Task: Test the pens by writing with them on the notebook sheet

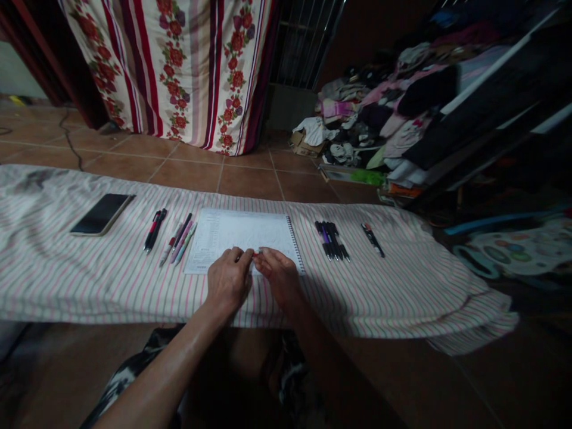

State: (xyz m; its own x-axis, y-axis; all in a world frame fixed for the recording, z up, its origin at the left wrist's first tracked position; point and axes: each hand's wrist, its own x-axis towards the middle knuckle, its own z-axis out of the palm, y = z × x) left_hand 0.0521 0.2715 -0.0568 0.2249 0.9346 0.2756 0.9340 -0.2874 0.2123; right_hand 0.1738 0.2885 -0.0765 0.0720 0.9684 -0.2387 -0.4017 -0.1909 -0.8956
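So, left hand (230, 279) and right hand (281, 273) look pinched on a reddish pen-like thing (256, 254) at the notebook (241, 229)'s six o'clock, seemingly mid-fiddle, and next probably needs steady pressure.

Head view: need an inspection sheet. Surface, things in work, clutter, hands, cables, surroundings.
Surface: striped cloth, lightly rumpled; what it covers is hidden.
Job's things: spiral notebook flat under the hands; two pen groups to its left, the outer pens and the inner pens; dark pens to its right, then a lone pen.
Clutter: phone lying at the left.
Hands: left hand grips a small item with red on it; right hand meets it, grip unclear.
Cables: thin dark cord on the floor, beyond the cloth.
Surroundings: tiled floor, floral curtain, heaped clothes at the right; dim light.
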